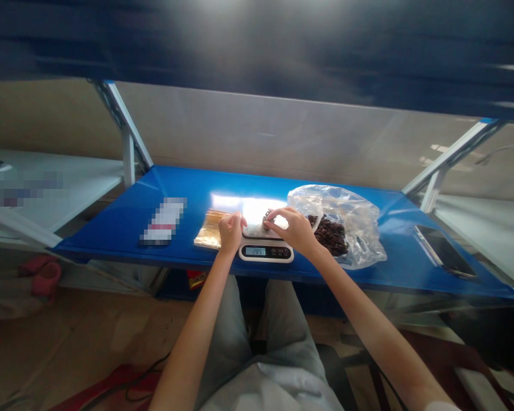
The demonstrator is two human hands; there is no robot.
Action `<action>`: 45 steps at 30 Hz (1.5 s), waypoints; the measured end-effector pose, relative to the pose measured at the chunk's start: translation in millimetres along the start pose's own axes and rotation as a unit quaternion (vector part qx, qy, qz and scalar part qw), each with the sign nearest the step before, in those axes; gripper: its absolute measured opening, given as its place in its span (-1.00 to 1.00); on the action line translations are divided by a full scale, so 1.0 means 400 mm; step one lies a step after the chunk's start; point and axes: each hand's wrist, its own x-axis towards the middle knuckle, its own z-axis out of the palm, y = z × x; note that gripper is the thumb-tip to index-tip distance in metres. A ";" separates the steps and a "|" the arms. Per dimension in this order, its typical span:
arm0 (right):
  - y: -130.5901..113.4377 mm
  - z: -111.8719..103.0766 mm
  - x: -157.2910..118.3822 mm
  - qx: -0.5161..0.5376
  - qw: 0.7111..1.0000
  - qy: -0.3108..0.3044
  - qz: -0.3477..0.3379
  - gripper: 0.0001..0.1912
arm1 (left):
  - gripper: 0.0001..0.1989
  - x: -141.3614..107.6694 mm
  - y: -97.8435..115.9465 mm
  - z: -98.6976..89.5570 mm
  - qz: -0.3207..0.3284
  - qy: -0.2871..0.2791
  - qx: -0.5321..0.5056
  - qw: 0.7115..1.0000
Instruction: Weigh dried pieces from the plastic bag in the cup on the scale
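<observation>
My left hand [230, 231] is closed in a fist at the left side of a small digital scale [245, 255]; whatever may be inside it is hidden. Next to it lies a stack of gold foil pouches [208, 229]. Over the scale's shiny plate, my right hand [294, 228] pinches a few small dark pieces [266, 217] between thumb and fingers. The scale's display is lit with digits that are hard to read. To the right, a clear plastic bag [366, 231] lies open, with many dark brown pieces [330, 235] in it.
The blue table [124, 220] carries a phone [446, 251] at the right and a blurred-out white item [163, 221] at the left. A dark blue shelf [257, 57] hangs overhead, with slanted metal struts [128, 123] at the sides.
</observation>
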 end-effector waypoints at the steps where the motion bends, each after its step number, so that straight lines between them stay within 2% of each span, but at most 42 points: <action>1: -0.003 -0.002 0.002 0.009 1.000 -0.003 0.002 -0.89 | -0.59 0.000 0.000 0.000 -0.001 0.001 0.002 1.000; 4: -0.007 -0.006 0.005 0.051 0.999 0.002 -0.003 -0.89 | -0.59 0.000 0.001 0.000 -0.002 0.002 0.004 1.000; 6: -0.007 -0.007 0.008 0.070 0.997 0.027 -0.003 -0.86 | -0.59 0.001 -0.001 0.000 -0.001 0.002 0.001 1.000; 9: -0.002 -0.005 0.014 0.062 0.995 0.073 0.017 -0.82 | -0.60 0.002 -0.005 0.000 0.000 0.003 -0.004 1.000; 12: 0.005 0.003 0.022 0.050 0.994 0.095 0.025 -0.80 | -0.59 0.002 -0.007 -0.001 0.002 0.004 -0.007 1.000; 21: 0.020 0.025 0.019 0.008 0.996 0.089 0.026 -0.72 | -0.59 0.003 -0.007 -0.004 0.005 -0.001 -0.003 1.000; 27: -0.005 0.018 0.004 0.021 0.993 0.098 0.055 -0.59 | -0.57 0.003 -0.020 -0.010 0.000 -0.007 0.008 1.000; 32: -0.023 -0.015 -0.042 0.016 0.982 0.179 -0.060 -0.73 | -0.56 0.005 -0.025 -0.016 0.005 -0.010 0.015 1.000; 34: -0.004 -0.039 -0.060 -0.009 0.970 0.233 -0.070 -0.78 | -0.56 0.006 -0.024 -0.019 0.008 -0.010 0.016 1.000; 37: 0.066 -0.082 -0.078 -0.019 0.949 0.314 0.016 -0.74 | -0.57 0.007 -0.021 -0.024 0.013 -0.010 0.020 1.000; 39: 0.133 -0.108 -0.091 -0.005 0.938 0.331 0.101 -0.62 | -0.58 0.007 -0.018 -0.027 0.012 -0.013 0.019 1.000; 40: 0.167 -0.118 -0.099 -0.011 0.938 0.318 0.138 -0.59 | -0.58 0.007 -0.016 -0.028 0.012 -0.013 0.016 1.000; 41: 0.199 -0.125 -0.111 -0.035 0.948 0.275 0.158 -0.59 | -0.59 0.006 -0.015 -0.029 0.013 -0.012 0.013 1.000; 43: 0.249 -0.129 -0.139 -0.071 0.970 0.163 0.163 -0.60 | -0.59 0.005 -0.012 -0.031 0.016 -0.009 0.009 1.000; 45: 0.275 -0.121 -0.168 -0.075 0.983 0.081 0.145 -0.55 | -0.60 0.004 -0.009 -0.031 0.016 -0.004 0.005 1.000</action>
